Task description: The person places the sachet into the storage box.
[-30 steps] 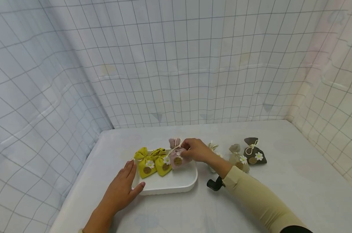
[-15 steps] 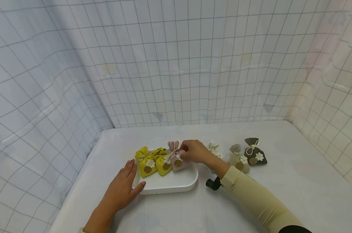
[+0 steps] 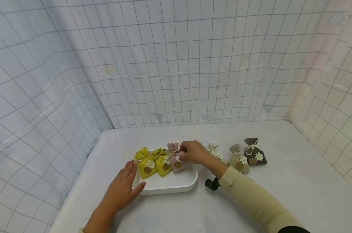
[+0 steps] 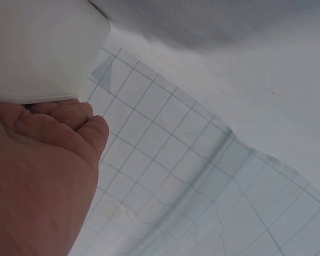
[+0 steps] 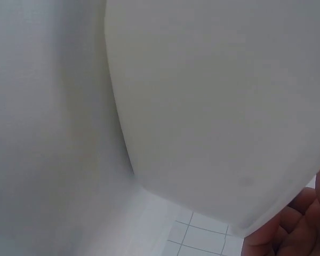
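Observation:
A white tray (image 3: pixel 170 189) with rounded corners stands on the table in the head view. Its left side is touched by my left hand (image 3: pixel 120 187), fingers straight along the rim and thumb at the front. At the tray's right end my right hand (image 3: pixel 194 152) pinches a pink drawstring pouch (image 3: pixel 174 159) that leans on the back rim. Left of it lie a yellow pouch (image 3: pixel 162 169) and another yellow pouch (image 3: pixel 143 163), each with a white flower. The left wrist view shows the tray's outer wall (image 4: pixel 42 48) above my fingers; the pouches are hidden in both wrist views.
Right of the tray lie a pale pouch (image 3: pixel 213 148) partly behind my right wrist, a beige pouch (image 3: pixel 234 158) and a dark brown pouch (image 3: pixel 251 152). A black object (image 3: pixel 212 184) shows beside the right sleeve. Gridded white cloth (image 3: pixel 176 64) walls the table.
The pink pouch has come down slightly against the tray, with my right hand still on it. My left hand stays at the tray's left side.

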`<state>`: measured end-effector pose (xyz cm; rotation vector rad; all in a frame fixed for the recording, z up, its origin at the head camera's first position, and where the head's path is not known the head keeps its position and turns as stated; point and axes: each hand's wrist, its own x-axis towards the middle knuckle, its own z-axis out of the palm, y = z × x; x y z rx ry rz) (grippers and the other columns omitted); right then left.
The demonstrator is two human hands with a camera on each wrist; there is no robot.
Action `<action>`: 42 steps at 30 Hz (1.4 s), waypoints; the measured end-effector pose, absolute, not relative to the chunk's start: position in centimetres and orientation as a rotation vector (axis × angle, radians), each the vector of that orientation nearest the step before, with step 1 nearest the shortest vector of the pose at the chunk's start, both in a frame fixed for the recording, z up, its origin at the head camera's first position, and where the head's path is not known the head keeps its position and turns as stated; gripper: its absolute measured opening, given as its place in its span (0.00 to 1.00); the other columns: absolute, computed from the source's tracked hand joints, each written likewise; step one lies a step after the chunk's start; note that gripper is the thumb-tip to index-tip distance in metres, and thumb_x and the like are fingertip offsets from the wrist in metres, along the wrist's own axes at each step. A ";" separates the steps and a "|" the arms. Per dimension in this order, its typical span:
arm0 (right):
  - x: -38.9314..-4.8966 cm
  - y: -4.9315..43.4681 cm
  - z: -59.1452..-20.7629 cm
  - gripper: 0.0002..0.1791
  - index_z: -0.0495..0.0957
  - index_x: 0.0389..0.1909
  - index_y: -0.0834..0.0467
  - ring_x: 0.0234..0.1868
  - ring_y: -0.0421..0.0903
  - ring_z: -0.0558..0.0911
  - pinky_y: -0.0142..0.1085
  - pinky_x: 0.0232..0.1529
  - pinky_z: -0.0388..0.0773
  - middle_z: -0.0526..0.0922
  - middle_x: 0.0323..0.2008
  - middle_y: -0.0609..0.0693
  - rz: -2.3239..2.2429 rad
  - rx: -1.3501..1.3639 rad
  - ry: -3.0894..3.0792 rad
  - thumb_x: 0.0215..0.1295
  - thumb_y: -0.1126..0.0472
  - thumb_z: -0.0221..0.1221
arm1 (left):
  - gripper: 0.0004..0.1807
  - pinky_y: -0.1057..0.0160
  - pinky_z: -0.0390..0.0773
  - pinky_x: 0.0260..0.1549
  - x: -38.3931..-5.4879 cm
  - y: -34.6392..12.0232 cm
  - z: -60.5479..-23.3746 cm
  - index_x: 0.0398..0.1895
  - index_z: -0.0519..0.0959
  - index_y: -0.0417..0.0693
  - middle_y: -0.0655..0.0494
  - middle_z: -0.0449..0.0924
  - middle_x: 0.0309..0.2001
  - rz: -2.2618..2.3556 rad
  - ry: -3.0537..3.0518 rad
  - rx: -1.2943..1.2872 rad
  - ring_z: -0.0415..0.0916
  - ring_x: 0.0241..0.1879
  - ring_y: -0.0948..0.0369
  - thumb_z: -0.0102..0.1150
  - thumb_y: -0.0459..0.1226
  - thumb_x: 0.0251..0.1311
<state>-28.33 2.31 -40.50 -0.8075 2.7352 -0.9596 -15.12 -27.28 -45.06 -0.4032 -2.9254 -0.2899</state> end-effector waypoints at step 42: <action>-27.4 8.8 -38.6 0.14 0.81 0.45 0.55 0.46 0.46 0.82 0.43 0.46 0.81 0.83 0.44 0.48 -1.173 -0.619 2.741 0.63 0.54 0.67 | 0.44 0.41 0.57 0.68 -15.2 -27.2 -45.1 0.73 0.59 0.30 0.37 0.52 0.76 -0.284 -2.904 -0.416 0.51 0.74 0.42 0.54 0.56 0.69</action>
